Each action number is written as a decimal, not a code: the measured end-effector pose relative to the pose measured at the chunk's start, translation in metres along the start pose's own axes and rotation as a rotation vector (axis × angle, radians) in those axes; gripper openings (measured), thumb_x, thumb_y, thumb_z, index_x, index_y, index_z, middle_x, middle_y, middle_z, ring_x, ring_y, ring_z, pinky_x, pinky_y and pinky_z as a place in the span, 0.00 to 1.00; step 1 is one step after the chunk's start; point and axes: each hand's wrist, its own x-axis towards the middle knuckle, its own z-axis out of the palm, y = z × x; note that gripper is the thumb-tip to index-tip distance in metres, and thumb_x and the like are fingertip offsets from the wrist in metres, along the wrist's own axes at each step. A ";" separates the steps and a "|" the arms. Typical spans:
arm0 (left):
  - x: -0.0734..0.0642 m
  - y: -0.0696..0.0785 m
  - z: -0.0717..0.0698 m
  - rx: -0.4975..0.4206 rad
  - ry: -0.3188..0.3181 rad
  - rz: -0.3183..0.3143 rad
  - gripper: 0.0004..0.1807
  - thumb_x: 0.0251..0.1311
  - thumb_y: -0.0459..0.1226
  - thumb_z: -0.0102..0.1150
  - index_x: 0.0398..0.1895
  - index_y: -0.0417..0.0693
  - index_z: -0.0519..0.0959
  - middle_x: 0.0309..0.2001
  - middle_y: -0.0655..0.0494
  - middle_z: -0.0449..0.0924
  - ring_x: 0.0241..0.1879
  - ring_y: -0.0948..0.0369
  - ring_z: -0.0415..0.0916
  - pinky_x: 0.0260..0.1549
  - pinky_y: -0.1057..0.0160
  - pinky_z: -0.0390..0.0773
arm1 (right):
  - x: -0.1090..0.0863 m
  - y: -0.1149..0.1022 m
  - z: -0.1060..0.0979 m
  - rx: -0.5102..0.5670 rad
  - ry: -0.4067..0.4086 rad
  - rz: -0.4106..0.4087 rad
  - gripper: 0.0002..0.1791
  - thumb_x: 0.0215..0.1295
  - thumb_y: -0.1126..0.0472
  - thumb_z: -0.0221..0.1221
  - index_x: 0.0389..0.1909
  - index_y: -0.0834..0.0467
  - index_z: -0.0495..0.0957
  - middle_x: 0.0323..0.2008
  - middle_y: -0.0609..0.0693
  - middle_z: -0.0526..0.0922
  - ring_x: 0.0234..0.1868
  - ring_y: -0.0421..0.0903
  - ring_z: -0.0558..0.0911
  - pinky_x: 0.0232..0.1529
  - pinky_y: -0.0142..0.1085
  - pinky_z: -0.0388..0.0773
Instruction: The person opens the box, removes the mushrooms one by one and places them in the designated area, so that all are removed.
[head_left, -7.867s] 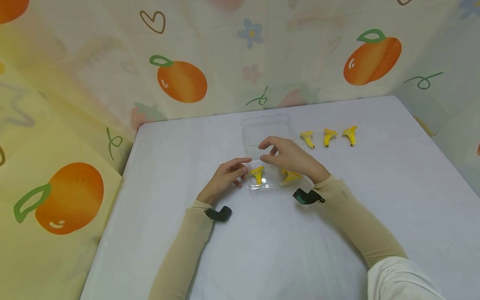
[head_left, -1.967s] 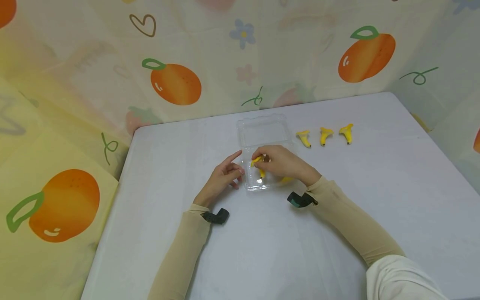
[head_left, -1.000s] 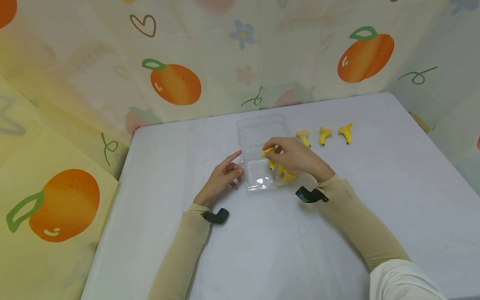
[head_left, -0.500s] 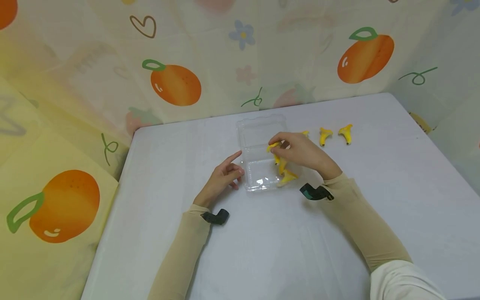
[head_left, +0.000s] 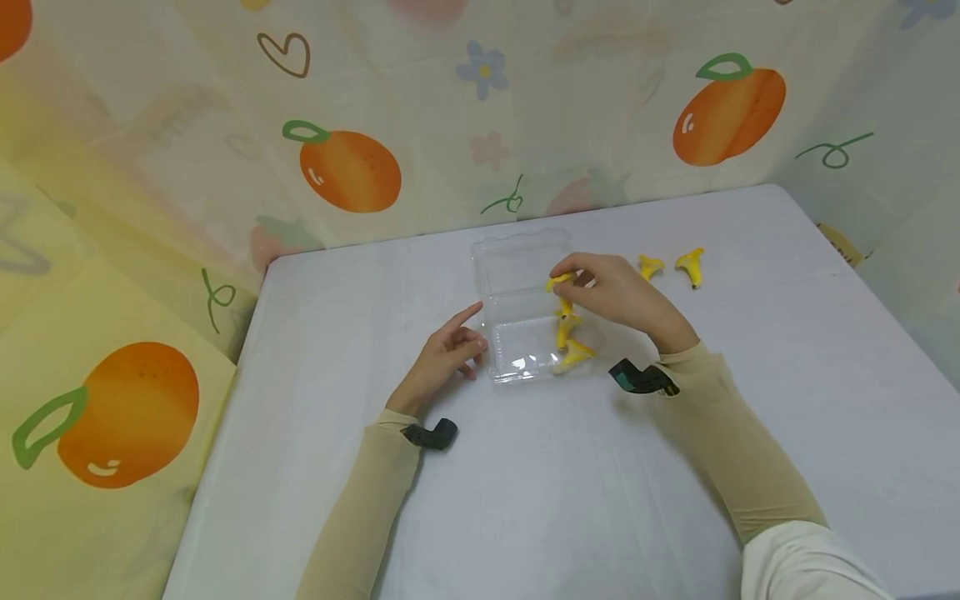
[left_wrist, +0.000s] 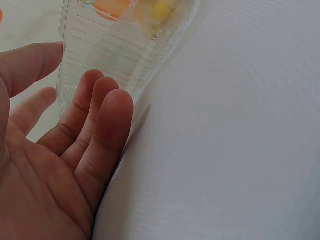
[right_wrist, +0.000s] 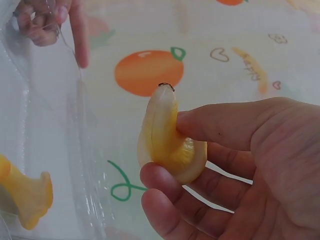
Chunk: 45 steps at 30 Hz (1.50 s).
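My right hand [head_left: 611,287] pinches a yellow trumpet-shaped mushroom [right_wrist: 162,125] between thumb and fingers, above the right side of a clear plastic clamshell box [head_left: 517,348]. In the right wrist view its dark-tipped stem points up. Two similar mushrooms lie along the right side of the box's near half: one mushroom [head_left: 567,329] just below the held one, another mushroom [head_left: 576,354] by the front corner. My left hand [head_left: 442,362] rests beside the box's left edge, fingers loosely bent and index finger extended; in the left wrist view its fingertips are right at the clear wall [left_wrist: 115,55].
The box's lid [head_left: 521,258] lies folded back behind it. On the table [head_left: 525,492] to the right are a mushroom [head_left: 649,265] partly behind my right hand and another mushroom [head_left: 690,267]. A fruit-patterned cloth [head_left: 427,125] stands behind the table.
The right hand has lifted the held mushroom from the box's left part and carried it right and back, covering the nearest table mushroom. The left hand has stayed put over the last two seconds.
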 end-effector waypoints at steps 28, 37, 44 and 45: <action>-0.001 0.000 0.000 -0.001 -0.002 0.009 0.36 0.70 0.30 0.56 0.79 0.52 0.58 0.43 0.46 0.80 0.34 0.61 0.77 0.27 0.65 0.83 | -0.012 0.005 -0.031 -0.032 0.065 0.088 0.16 0.73 0.52 0.58 0.55 0.54 0.81 0.52 0.55 0.85 0.51 0.52 0.82 0.41 0.40 0.78; 0.000 0.001 0.000 0.007 -0.005 -0.003 0.36 0.71 0.31 0.56 0.80 0.52 0.57 0.47 0.33 0.78 0.35 0.61 0.77 0.28 0.65 0.83 | -0.017 0.009 -0.045 -0.023 0.105 0.104 0.17 0.72 0.51 0.59 0.56 0.54 0.82 0.51 0.56 0.86 0.50 0.53 0.82 0.42 0.40 0.76; 0.000 0.001 0.000 0.014 -0.001 -0.005 0.37 0.70 0.31 0.56 0.80 0.52 0.57 0.47 0.34 0.78 0.34 0.62 0.77 0.27 0.65 0.83 | -0.019 0.014 -0.051 -0.004 0.138 0.095 0.17 0.72 0.51 0.60 0.55 0.55 0.82 0.51 0.56 0.85 0.49 0.52 0.81 0.38 0.35 0.77; 0.000 0.002 0.000 0.015 0.000 -0.006 0.37 0.70 0.31 0.56 0.80 0.52 0.57 0.46 0.34 0.78 0.34 0.62 0.77 0.27 0.65 0.83 | -0.019 0.015 -0.051 -0.005 0.139 0.097 0.17 0.72 0.51 0.60 0.55 0.55 0.82 0.52 0.56 0.85 0.49 0.52 0.81 0.38 0.34 0.76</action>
